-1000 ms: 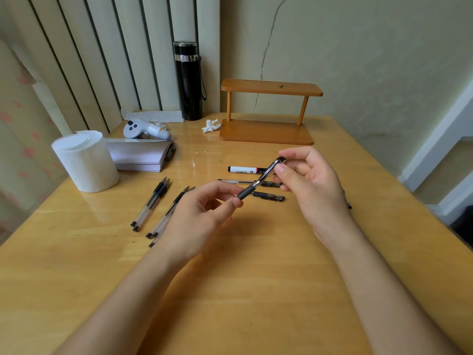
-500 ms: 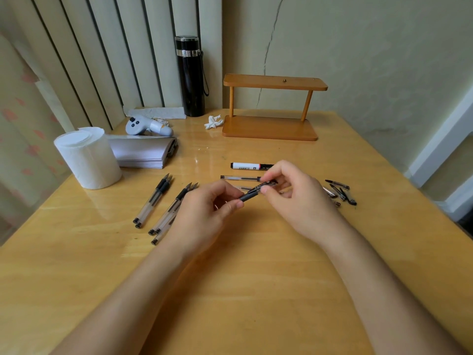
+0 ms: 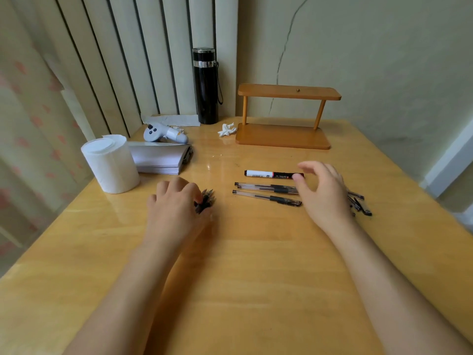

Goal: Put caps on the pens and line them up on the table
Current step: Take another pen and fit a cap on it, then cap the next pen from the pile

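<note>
My left hand [image 3: 176, 206] is down on the table at the left, fingers pinched on a capped pen [image 3: 204, 201] among the black ends of other pens; their barrels are hidden under the hand. My right hand [image 3: 322, 193] hovers open over the right-hand group. There a white and black marker [image 3: 268, 173] lies farthest back. Two clear pens [image 3: 266, 187] [image 3: 266, 198] lie side by side in front of it, their right ends by my palm. Several loose black caps [image 3: 359, 202] lie just right of that hand.
A white paper roll [image 3: 110, 163] and a stack of paper [image 3: 158, 160] sit at the back left, with a grey controller [image 3: 163, 134] behind. A black flask [image 3: 206, 85], a crumpled tissue [image 3: 226, 129] and a wooden stand [image 3: 284, 135] line the far edge.
Both hands held one pen together in the air before. My left hand has carried it down to the left group. My right hand has let go and now spreads over the right-hand pens.
</note>
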